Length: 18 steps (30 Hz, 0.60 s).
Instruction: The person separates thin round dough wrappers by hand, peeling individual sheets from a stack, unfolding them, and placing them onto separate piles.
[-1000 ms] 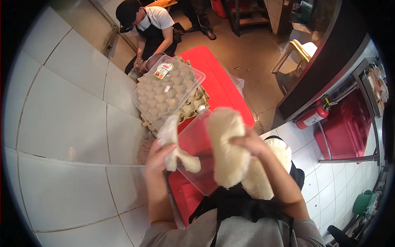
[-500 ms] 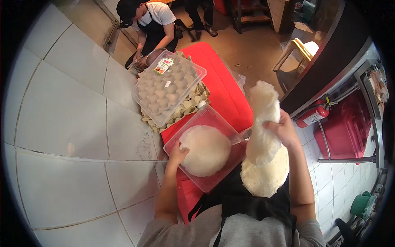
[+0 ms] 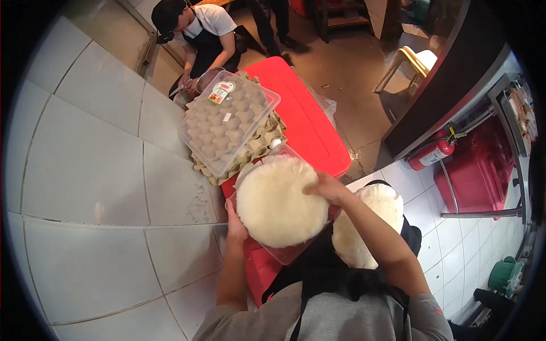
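Note:
A round, pale pizza dough disc lies spread over a clear plastic container, covering most of it. My right hand pinches the disc's upper right edge. At the left side, my left hand grips the container's edge, close against the disc; some of its fingers are hidden. Another pale dough disc rests on my lap, partly behind my right forearm.
A red box lid supports the container and stacked egg trays topped by a clear lid. A tiled wall stands close on the left. A person crouches beyond. A fire extinguisher is at right.
My right hand has moved left, bringing the hanging disc from above my lap to lie over the container. My left hand has shifted from the disc inside to the container's left edge.

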Motion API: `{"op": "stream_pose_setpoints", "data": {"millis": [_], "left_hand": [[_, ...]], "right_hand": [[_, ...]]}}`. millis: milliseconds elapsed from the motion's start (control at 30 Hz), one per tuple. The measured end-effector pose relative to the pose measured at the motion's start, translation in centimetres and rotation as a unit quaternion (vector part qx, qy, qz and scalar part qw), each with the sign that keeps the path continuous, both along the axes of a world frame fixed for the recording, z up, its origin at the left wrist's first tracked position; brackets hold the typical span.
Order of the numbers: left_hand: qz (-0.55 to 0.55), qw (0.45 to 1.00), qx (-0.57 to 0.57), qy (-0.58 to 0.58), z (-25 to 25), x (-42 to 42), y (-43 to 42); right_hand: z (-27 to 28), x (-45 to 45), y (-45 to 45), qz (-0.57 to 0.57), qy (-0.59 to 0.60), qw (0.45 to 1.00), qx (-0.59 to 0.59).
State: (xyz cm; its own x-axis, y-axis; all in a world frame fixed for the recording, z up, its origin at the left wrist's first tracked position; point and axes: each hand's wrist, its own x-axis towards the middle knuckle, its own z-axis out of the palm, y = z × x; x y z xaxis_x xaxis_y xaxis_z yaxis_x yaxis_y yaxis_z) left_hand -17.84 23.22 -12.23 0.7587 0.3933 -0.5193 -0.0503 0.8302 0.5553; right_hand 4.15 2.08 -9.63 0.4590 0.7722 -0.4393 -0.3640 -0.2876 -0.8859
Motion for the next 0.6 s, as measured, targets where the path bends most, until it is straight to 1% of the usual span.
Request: {"op": "stream_pose_setpoints", "data": {"millis": [67,100,133,200,267,300,367,400,467,533,567,600], "left_hand": [[-0.095,0.98,0.153,0.086,-3.7,-0.6,1.0],[-0.142,0.955,0.228,0.129,-3.8,-0.4,1.0],[-0.154,0.919,0.326,0.16,-4.0,-0.2,0.9],[-0.169,0.816,0.507,0.218,-4.1,0.1,0.2],[-0.171,0.814,0.513,0.211,-3.9,-0.1,0.5],[-0.173,0.814,0.515,0.206,-3.9,-0.1,0.7],[-0.175,0.774,0.549,0.261,-3.8,-0.6,1.2],[-0.175,0.753,0.567,0.286,-3.7,-0.7,1.2],[-0.137,0.679,0.653,0.306,-2.9,0.1,0.5],[-0.106,0.598,0.73,0.315,-1.4,1.1,-1.3],[-0.119,0.611,0.74,0.255,0.0,2.2,-2.8],[-0.133,0.624,0.746,0.191,2.0,4.0,-4.6]], "right_hand": [[-3.8,0.0,-0.1,0.021,-0.155,0.98,-0.119],[-4.3,-0.2,-0.1,0.011,-0.171,0.977,-0.129],[-4.8,-0.5,-0.1,0.001,-0.187,0.973,-0.138],[-5.3,-0.8,-0.3,-0.001,-0.216,0.965,-0.151],[-5.3,-0.7,-0.3,0.011,-0.243,0.957,-0.158],[-6.4,-0.4,-0.2,0.023,-0.282,0.946,-0.157],[-10.2,-0.6,-0.4,0.051,-0.35,0.922,-0.16],[-9.3,-0.8,-1.0,0.051,-0.341,0.924,-0.163],[-4.4,-0.7,-2.1,0.043,-0.327,0.929,-0.168],[0.0,-0.3,-5.0,-0.025,-0.321,0.945,-0.064],[1.1,-0.2,-6.9,-0.061,-0.317,0.946,-0.018],[1.4,-0.1,-9.0,-0.12,-0.322,0.939,-0.02]]}}
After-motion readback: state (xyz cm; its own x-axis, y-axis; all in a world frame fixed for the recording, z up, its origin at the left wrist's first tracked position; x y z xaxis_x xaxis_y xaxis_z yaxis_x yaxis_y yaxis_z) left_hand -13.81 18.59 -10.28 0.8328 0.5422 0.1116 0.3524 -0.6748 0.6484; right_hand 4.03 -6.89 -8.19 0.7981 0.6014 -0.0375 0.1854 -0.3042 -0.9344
